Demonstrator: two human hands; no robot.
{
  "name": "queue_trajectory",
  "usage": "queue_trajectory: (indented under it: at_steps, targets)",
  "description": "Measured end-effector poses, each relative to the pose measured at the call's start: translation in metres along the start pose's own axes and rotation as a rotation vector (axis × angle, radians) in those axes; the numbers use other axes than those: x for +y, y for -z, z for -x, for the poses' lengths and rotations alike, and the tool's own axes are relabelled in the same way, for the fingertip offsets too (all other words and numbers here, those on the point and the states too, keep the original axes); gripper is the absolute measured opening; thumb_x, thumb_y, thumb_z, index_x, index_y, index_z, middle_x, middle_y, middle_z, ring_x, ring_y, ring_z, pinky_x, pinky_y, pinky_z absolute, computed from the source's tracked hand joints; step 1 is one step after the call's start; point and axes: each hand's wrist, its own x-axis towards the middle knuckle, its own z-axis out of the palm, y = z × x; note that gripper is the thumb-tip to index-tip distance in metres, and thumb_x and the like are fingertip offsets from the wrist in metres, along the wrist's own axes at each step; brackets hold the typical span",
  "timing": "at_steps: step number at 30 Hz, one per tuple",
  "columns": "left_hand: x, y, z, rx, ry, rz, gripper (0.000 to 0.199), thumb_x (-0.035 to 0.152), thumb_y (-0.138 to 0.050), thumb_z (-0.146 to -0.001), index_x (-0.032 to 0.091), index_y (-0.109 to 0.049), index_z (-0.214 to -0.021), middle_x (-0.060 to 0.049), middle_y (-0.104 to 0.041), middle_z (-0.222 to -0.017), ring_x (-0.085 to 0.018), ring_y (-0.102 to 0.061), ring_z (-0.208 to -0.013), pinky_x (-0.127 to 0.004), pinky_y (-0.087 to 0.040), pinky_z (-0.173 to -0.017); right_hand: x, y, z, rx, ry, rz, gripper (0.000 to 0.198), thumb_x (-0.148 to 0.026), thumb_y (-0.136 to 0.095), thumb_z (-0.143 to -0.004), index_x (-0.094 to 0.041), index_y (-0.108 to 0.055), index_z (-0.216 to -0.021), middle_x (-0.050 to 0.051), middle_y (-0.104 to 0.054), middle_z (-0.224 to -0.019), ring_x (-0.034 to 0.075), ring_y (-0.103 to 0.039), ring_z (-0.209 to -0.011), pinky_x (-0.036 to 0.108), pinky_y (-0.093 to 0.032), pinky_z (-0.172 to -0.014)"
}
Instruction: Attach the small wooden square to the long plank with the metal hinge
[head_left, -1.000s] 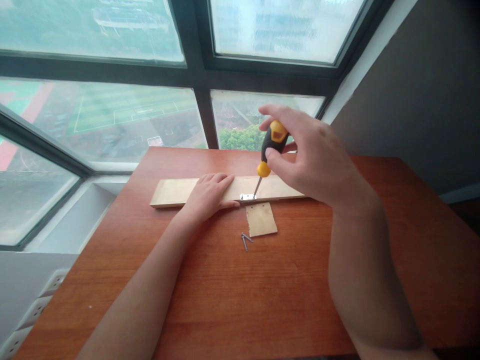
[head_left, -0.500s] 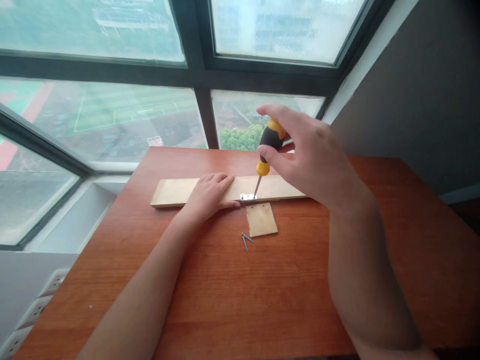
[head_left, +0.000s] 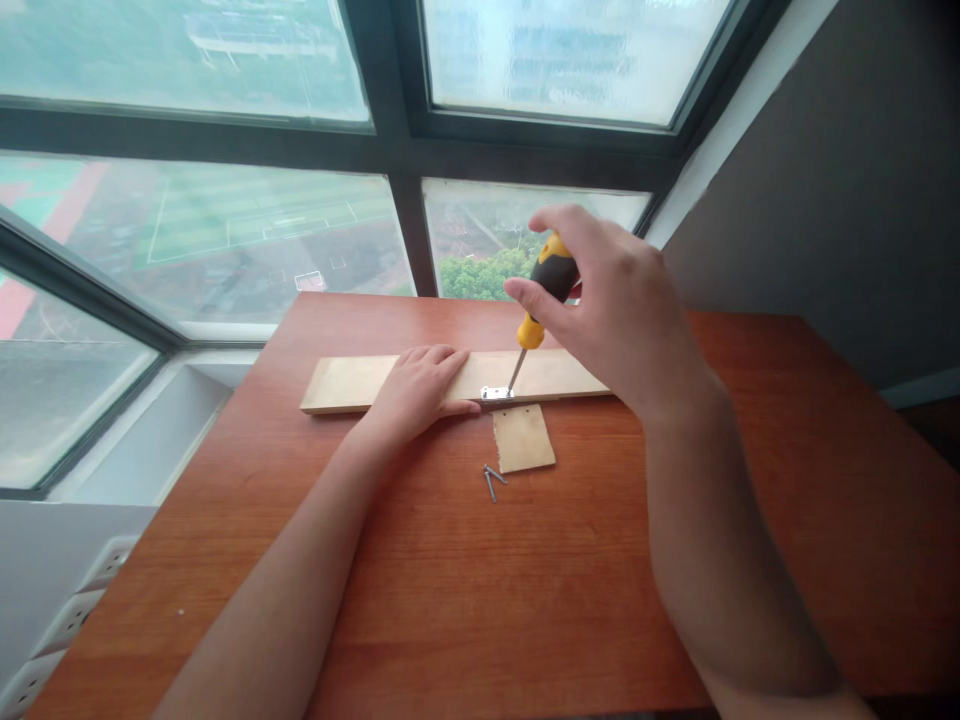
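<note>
The wooden board [head_left: 345,378] lies lengthwise across the brown table [head_left: 480,610], and a small metal plate [head_left: 493,393] sits at its near edge, just beside the left thumb. Over the board, the right hand [head_left: 619,310] has shifted slightly in the last half second: the thumb, which was pressed along the black part of the handle, now sticks out past it, the wrist has swung a little leftward, and the yellow-and-black handle shows a different face. The screwdriver [head_left: 556,275] remains within this hand, loosely wrapped by thumb and curled fingers, its shaft tilted and its tip still down at the right end of the plate on the board's near edge. Since the tip has not left that spot, the change reads as a turn or a fresh hold on the handle rather than a lift away; how far the fastener under the tip has gone in or out I cannot tell. The left hand [head_left: 416,390] has not moved; it spans the board left of the plate, fingers over the top and thumb along the near edge, seemingly steadying it. Just nearer than the board lie a thin square piece [head_left: 524,440] with two small holes and, beyond its near-left corner, some loose screws [head_left: 491,482], undisturbed.
</note>
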Motion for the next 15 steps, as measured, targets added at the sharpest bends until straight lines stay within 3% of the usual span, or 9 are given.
queue_trajectory:
  at_steps: [5,11,15]
  targets:
    - [0.0004,0.0004,0.0001,0.004,-0.001,0.007,0.075,0.068,-0.055,-0.079,0.022,-0.044,-0.137,-0.013,-0.053,-0.132,-0.032,-0.05,-0.117,-0.042,-0.037,-0.1,-0.0016,0.0043,0.0012,-0.106,0.116,-0.16,0.047,-0.019,-0.047,-0.088,-0.029,-0.045,-0.134,0.005,-0.062,-0.121,0.023,-0.06,-0.101,0.04,-0.052,-0.085]
    - [0.0005,0.0007,0.0001,0.002,-0.005,0.004,0.075,0.068,-0.055,-0.079,0.021,-0.044,-0.136,-0.013,-0.053,-0.131,-0.032,-0.05,-0.118,-0.042,-0.037,-0.1,-0.0006,0.0001,-0.0003,0.005,0.024,0.016,0.035,-0.037,-0.057,-0.087,-0.023,-0.057,-0.12,0.006,-0.066,-0.1,0.024,-0.062,-0.084,0.041,-0.051,-0.077]
    - [0.0003,0.0002,0.0,-0.002,-0.003,-0.009,0.075,0.068,-0.055,-0.079,0.02,-0.044,-0.136,-0.014,-0.053,-0.131,-0.032,-0.051,-0.116,-0.041,-0.037,-0.099,-0.0019,0.0047,0.0014,-0.09,0.11,-0.156,0.044,-0.023,-0.05,-0.088,-0.023,-0.048,-0.132,0.006,-0.063,-0.115,0.021,-0.061,-0.095,0.036,-0.052,-0.079]
